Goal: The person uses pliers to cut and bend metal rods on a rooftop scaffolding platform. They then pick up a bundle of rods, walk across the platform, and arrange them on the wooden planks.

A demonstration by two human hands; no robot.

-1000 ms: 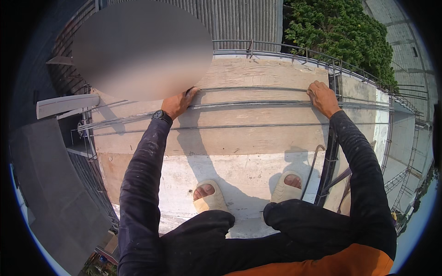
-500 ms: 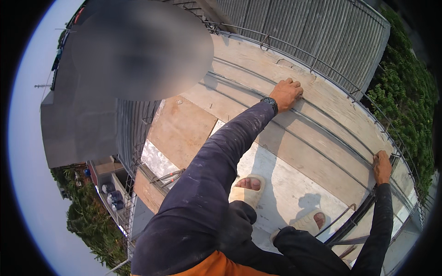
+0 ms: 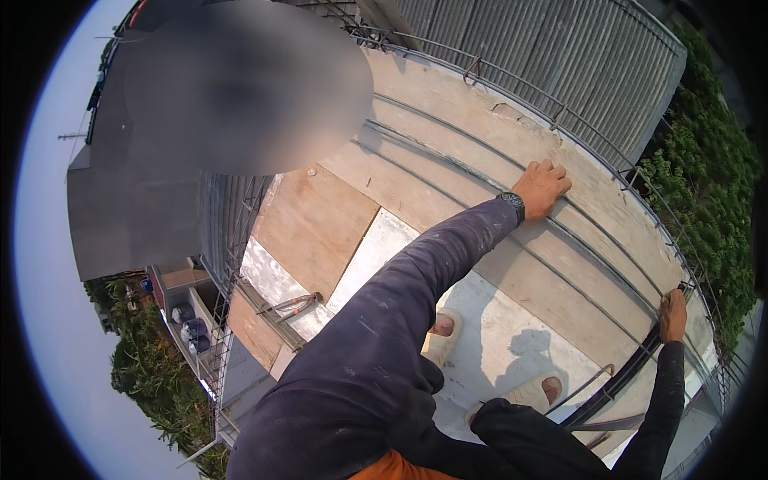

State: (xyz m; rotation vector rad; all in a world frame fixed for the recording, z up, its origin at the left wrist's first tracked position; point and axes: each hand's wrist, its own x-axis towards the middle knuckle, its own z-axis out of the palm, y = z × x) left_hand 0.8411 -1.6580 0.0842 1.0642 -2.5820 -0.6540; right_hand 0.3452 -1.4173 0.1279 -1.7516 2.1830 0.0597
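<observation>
Several long, thin steel reinforcing bars lie side by side across tan plywood boards. My left hand, with a dark watch at its wrist, is closed around the upper bars, fingers curled over them. Farther right, close to the boards' edge, my right hand is closed at the bars' ends. Its fingertips are partly hidden, so which bar it grips is unclear. Below it a dark bundle of bars runs down toward my legs.
My sandalled feet stand on a pale panel. Orange-handled pliers lie at left. A bar frame lines the far edge, beyond which are a corrugated roof and green trees. A blurred patch covers the upper left.
My left hand has slid to the right along the bars, nearer my right hand. My right hand stays by the bars' ends. The whole view has shifted slightly.
</observation>
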